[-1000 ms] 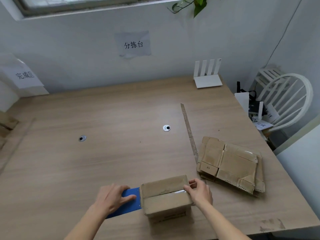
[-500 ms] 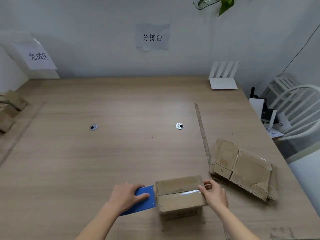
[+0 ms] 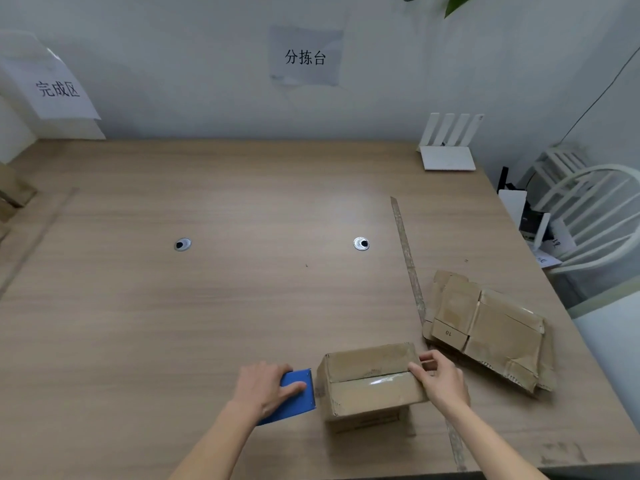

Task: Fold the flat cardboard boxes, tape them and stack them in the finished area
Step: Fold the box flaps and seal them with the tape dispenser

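Note:
A folded cardboard box (image 3: 370, 382) stands at the near edge of the wooden table (image 3: 242, 306), a strip of clear tape running along its top seam. My right hand (image 3: 440, 379) touches the box's right end, fingers curled at the tape's end. My left hand (image 3: 266, 389) lies on a blue tape dispenser (image 3: 294, 400) pressed against the box's left side. A pile of flat cardboard boxes (image 3: 491, 327) lies to the right. Finished boxes (image 3: 10, 195) show partly at the far left edge.
A white router (image 3: 448, 147) stands at the back right. A thin strip (image 3: 408, 261) runs down the table right of centre. Two round cable grommets (image 3: 182, 244) sit mid-table. A white chair (image 3: 595, 216) stands beyond the right edge. Paper signs hang on the wall.
The camera view has shifted right and tilted. Both hands stay at the box; my right hand has slid slightly to the box's right end.

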Demonstrator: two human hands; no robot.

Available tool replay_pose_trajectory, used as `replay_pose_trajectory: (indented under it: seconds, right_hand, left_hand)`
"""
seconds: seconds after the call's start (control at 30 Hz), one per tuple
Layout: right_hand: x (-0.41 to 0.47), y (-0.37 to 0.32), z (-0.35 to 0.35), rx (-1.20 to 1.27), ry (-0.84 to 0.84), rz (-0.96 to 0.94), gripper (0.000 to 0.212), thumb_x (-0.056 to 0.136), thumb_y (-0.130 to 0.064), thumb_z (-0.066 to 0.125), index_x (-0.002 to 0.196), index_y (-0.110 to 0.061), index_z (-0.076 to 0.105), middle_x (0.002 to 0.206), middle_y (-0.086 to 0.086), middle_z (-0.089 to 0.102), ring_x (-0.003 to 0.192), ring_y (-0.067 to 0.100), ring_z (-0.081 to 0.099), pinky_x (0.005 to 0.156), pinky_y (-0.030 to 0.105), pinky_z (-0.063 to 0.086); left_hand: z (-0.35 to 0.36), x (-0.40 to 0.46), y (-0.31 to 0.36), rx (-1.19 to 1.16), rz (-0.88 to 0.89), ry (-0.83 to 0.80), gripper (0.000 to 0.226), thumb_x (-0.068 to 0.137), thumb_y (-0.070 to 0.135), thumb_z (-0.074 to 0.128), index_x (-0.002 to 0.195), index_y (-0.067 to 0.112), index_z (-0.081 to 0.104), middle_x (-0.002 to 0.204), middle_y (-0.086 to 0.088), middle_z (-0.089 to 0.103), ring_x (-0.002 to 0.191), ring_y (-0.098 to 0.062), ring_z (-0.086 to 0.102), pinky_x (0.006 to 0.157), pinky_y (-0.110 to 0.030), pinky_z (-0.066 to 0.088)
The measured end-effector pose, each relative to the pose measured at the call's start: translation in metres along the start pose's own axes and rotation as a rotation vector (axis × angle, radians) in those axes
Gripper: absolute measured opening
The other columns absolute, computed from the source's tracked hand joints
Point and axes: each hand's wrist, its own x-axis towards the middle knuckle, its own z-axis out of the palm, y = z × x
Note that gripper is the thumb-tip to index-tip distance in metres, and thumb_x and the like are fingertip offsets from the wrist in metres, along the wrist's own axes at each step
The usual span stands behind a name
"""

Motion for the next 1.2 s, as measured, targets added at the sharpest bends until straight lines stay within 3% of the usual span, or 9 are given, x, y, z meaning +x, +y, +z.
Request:
replay_pose_trajectory:
  seconds: [0.1, 0.23, 0.47, 0.63, 0.83, 0.97, 1.1, 1.2]
  right_hand:
    - [-0.002, -0.002, 0.002, -0.004, -0.011, -0.004, 0.021, 0.079, -0.047, 0.078, 0.086, -0.036, 0.062, 0.085, -0.018, 0.069, 0.085, 0.012, 0.065, 0.075, 0.036, 0.054]
    - [-0.007, -0.002, 0.007, -0.022, 0.002, -0.028, 0.021, 0.083, -0.047, 0.076, 0.088, -0.035, 0.060, 0.088, -0.020, 0.067, 0.083, 0.006, 0.063, 0.068, 0.033, 0.051]
    - [-0.013, -0.003, 0.009, -0.020, 0.031, -0.042, 0.019, 0.086, -0.046, 0.074, 0.089, -0.036, 0.058, 0.089, -0.020, 0.066, 0.081, 0.002, 0.061, 0.069, 0.036, 0.054]
    - [-0.022, -0.004, 0.013, -0.068, 0.040, -0.038, 0.018, 0.085, -0.048, 0.073, 0.087, -0.037, 0.059, 0.088, -0.019, 0.066, 0.084, 0.009, 0.064, 0.073, 0.037, 0.055]
    - [-0.012, -0.008, 0.012, -0.064, 0.150, -0.008, 0.020, 0.090, -0.050, 0.067, 0.104, -0.037, 0.068, 0.093, -0.014, 0.068, 0.092, 0.017, 0.064, 0.076, 0.036, 0.054]
    - [0.004, -0.038, 0.011, -0.026, 0.182, -0.023, 0.019, 0.090, -0.046, 0.068, 0.105, -0.036, 0.072, 0.097, -0.009, 0.072, 0.099, 0.022, 0.064, 0.076, 0.034, 0.049]
    - [0.022, -0.070, 0.017, 0.017, 0.113, -0.129, 0.019, 0.093, -0.044, 0.066, 0.110, -0.038, 0.072, 0.102, -0.014, 0.072, 0.097, 0.013, 0.065, 0.073, 0.031, 0.052]
    - [0.036, -0.090, 0.024, 0.096, 0.019, -0.221, 0.019, 0.095, -0.034, 0.066, 0.113, -0.034, 0.073, 0.106, -0.012, 0.073, 0.102, 0.009, 0.066, 0.077, 0.029, 0.052]
  left_hand:
    - [0.012, 0.009, 0.012, 0.043, -0.002, -0.005, 0.059, 0.084, 0.076, 0.036, 0.095, 0.024, 0.062, 0.079, 0.002, 0.061, 0.074, -0.022, 0.055, 0.059, -0.035, 0.034]
    - [0.023, 0.021, 0.022, 0.134, 0.009, 0.028, 0.057, 0.088, 0.073, 0.034, 0.080, 0.019, 0.051, 0.071, -0.001, 0.052, 0.079, -0.028, 0.064, 0.058, -0.035, 0.034]
    - [0.001, 0.029, 0.043, 0.261, -0.019, 0.013, 0.044, 0.096, 0.061, 0.043, 0.078, 0.022, 0.055, 0.076, 0.000, 0.059, 0.070, -0.026, 0.059, 0.059, -0.030, 0.037]
    - [0.019, 0.029, 0.047, 0.279, -0.050, -0.016, 0.038, 0.102, 0.047, 0.043, 0.109, 0.019, 0.068, 0.111, -0.004, 0.069, 0.104, -0.026, 0.066, 0.074, -0.032, 0.043]
    - [0.043, 0.016, -0.005, 0.142, -0.107, 0.041, 0.044, 0.098, 0.062, 0.037, 0.118, 0.028, 0.056, 0.110, 0.000, 0.070, 0.103, -0.025, 0.068, 0.066, -0.033, 0.038]
    - [0.057, 0.012, -0.041, 0.047, -0.119, 0.119, 0.049, 0.094, 0.058, 0.050, 0.136, 0.033, 0.054, 0.095, -0.001, 0.073, 0.085, -0.025, 0.071, 0.062, -0.031, 0.034]
    - [0.059, 0.010, -0.055, 0.092, -0.103, 0.107, 0.057, 0.102, 0.052, 0.038, 0.155, 0.036, 0.022, 0.115, 0.001, 0.061, 0.090, -0.023, 0.060, 0.070, -0.032, 0.033]
    - [0.062, 0.010, -0.058, 0.078, -0.125, 0.075, 0.063, 0.100, 0.055, 0.040, 0.156, 0.036, 0.018, 0.109, 0.004, 0.061, 0.101, -0.019, 0.062, 0.079, -0.031, 0.040]
